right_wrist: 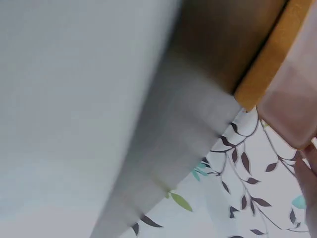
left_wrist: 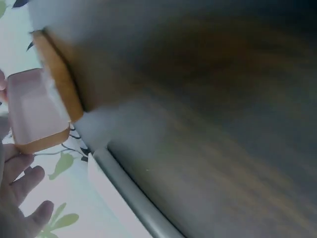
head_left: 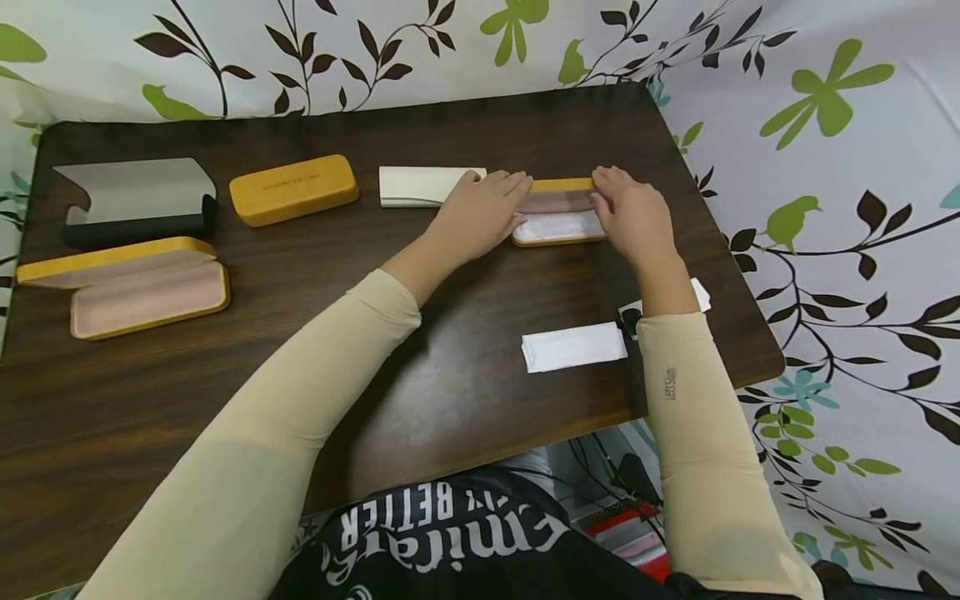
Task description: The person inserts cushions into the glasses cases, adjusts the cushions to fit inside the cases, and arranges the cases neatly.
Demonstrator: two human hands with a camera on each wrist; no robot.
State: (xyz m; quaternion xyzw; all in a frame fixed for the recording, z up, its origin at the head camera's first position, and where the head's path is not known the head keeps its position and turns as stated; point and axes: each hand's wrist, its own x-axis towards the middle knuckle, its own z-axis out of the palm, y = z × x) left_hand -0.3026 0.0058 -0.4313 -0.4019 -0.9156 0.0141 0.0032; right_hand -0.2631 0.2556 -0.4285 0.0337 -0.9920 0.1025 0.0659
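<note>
Yellow, pink-lined hinged case [head_left: 558, 242], open: left hand [head_left: 481, 212] and right hand [head_left: 637, 218] pinch its lid [head_left: 558, 197], fingers curled. Probably the closing step; next calls for pressing down.

Head view looks forward-down; closer wrist views share the held case [head_left: 558, 202]

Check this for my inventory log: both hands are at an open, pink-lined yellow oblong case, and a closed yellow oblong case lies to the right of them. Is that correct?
The side is wrong: in the head view, the closed yellow oblong case lies left of the left hand and right hand, which are indeed at the open, pink-lined yellow oblong case.
</note>
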